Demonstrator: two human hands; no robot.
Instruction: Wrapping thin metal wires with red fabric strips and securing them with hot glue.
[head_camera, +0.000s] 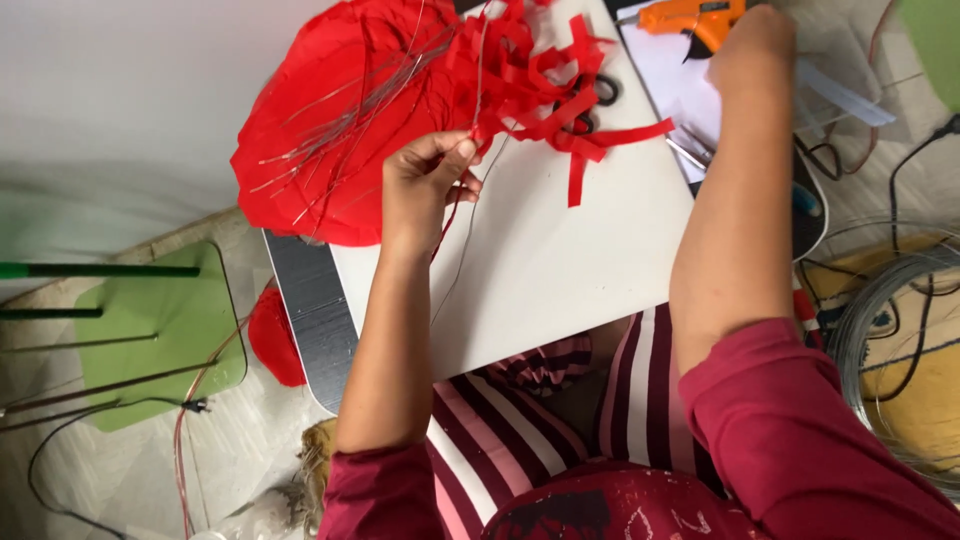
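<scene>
My left hand (428, 178) pinches a thin metal wire (462, 235) together with a red paper strip (560, 120) above the white board (560, 260) on my lap. A tangle of more red strips lies just beyond it, over black-handled scissors (597, 97). My right hand (752, 45) reaches to the far right and rests on an orange glue gun (690, 17); whether it grips the gun is unclear. A large red paper sheet (310, 150) with several thin wires on it lies at the board's far left.
A green sheet (160, 330) with green-wrapped sticks lies on the floor at left. A coil of grey wire (880, 330) sits at right beside black cables. Clear glue sticks (845, 95) lie near the gun. A small red piece (275, 340) lies under the board's left edge.
</scene>
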